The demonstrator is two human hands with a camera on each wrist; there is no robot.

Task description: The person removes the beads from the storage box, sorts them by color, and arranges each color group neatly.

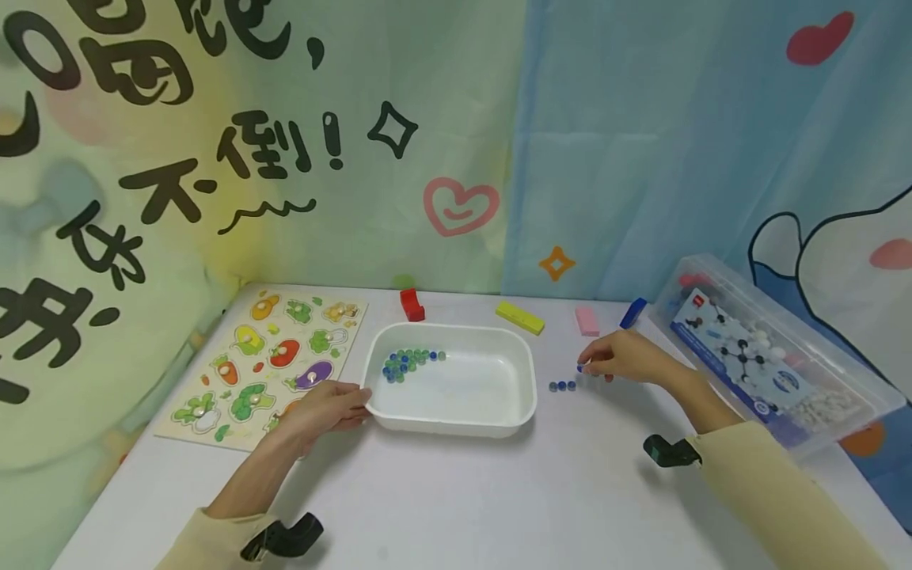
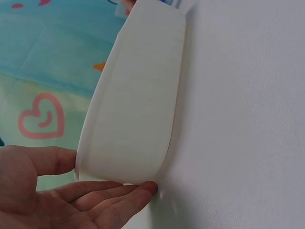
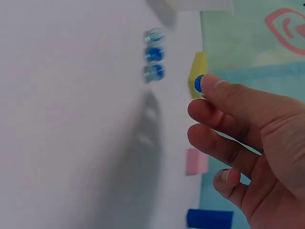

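Observation:
A white tray (image 1: pixel 499 336) stands mid-table with several green and blue beads (image 1: pixel 409 362) heaped in its far left corner. My left hand (image 1: pixel 335 404) rests against the tray's near left corner. In the left wrist view its straight fingers (image 2: pixel 119 191) lie along the tray wall (image 2: pixel 138 105), with the thumb by the rim. To the right of the tray, my right hand (image 1: pixel 594 366) pinches a blue bead (image 3: pixel 198 83) between thumb and forefinger, just above the table. Three blue beads (image 1: pixel 562 385) lie in a row on the table between that hand and the tray, also seen as a bead row (image 3: pixel 154 52).
A wooden vegetable puzzle board (image 1: pixel 264 356) lies left of the tray. Behind the tray are a red block (image 1: pixel 411 305), a yellow block (image 1: pixel 520 317), a pink block (image 1: pixel 587 321) and a blue block (image 1: pixel 632 313). A clear plastic box (image 1: pixel 769 356) lies at the right edge.

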